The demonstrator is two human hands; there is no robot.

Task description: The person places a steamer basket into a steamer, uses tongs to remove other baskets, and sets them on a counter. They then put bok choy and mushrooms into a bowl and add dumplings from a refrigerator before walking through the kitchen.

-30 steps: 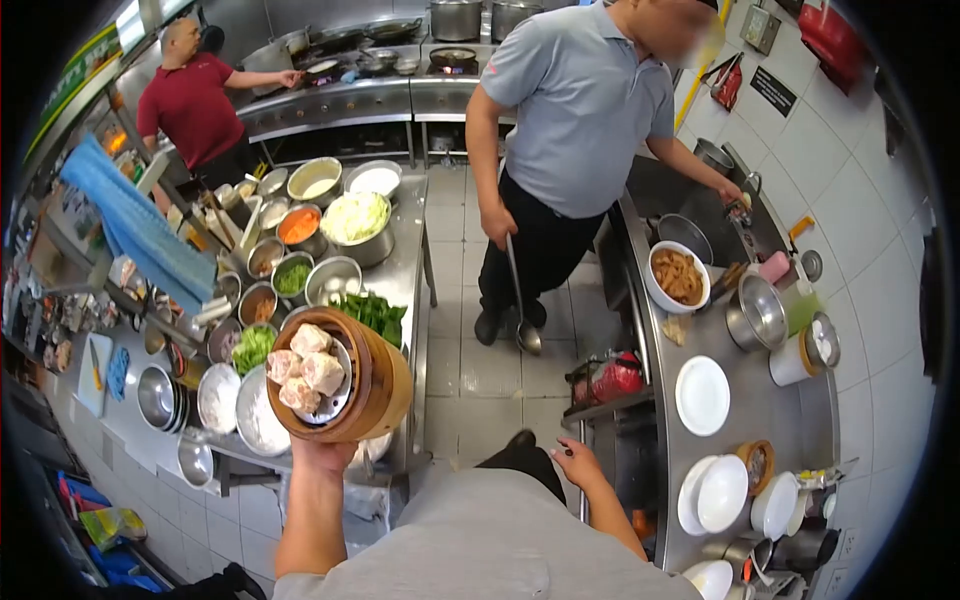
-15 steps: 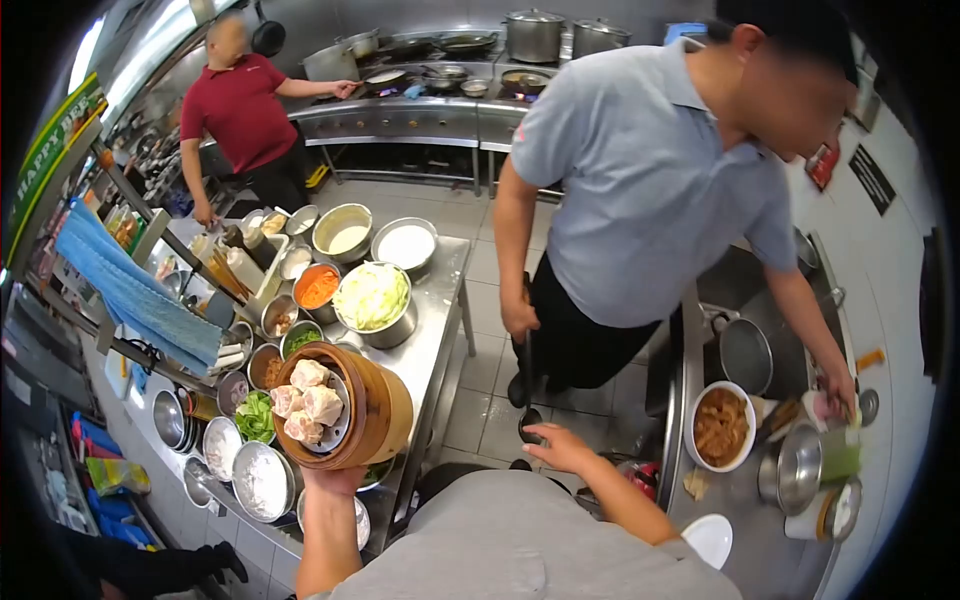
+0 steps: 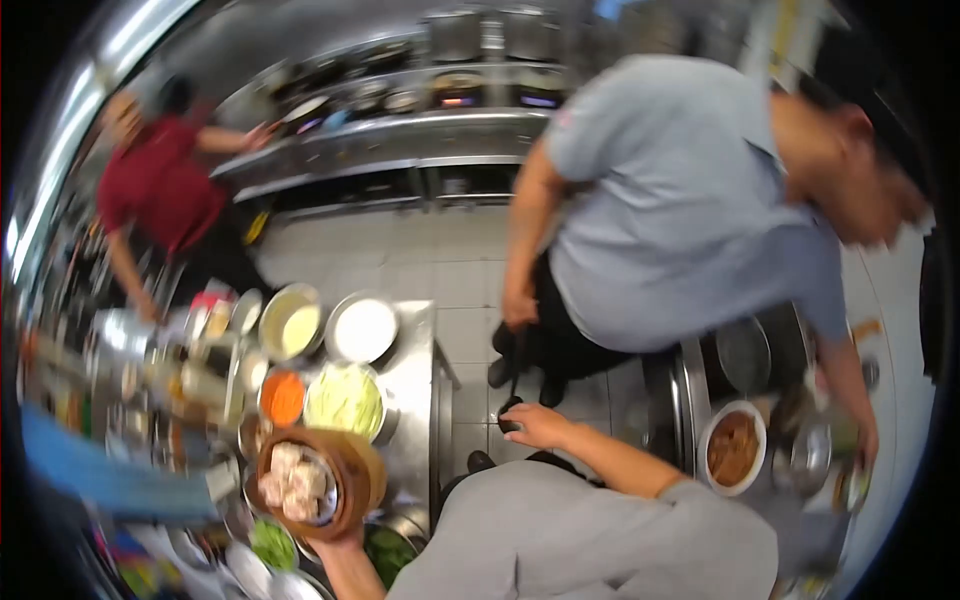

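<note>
A round bamboo steamer (image 3: pixel 360 478) rests on my left hand (image 3: pixel 340 545), which grips it from below, its fingers partly hidden by the steamer. Several pale dumplings (image 3: pixel 296 484) sit in the top of it, on a metal liner. My right hand (image 3: pixel 542 426) holds nothing and reaches out in front of my body with its fingers stretched. Close to those fingertips hangs the dark bowl of a ladle (image 3: pixel 508 411), whose handle is in a co-worker's hand (image 3: pixel 519 303).
On the left, a steel table (image 3: pixel 412 345) carries bowls of shredded cabbage (image 3: pixel 343 402), chopped carrot (image 3: pixel 283 398) and white powder (image 3: pixel 363 330). A co-worker in grey (image 3: pixel 680 210) stands ahead; one in red (image 3: pixel 165 180) is by the stoves. At right, a bowl of brown food (image 3: pixel 733 448) sits near the sink.
My view has swung, blurring the scene. The steamer stays on my left hand and appears lower in view. The grey-shirted co-worker leans further right, arm reaching lower. My right hand is still empty.
</note>
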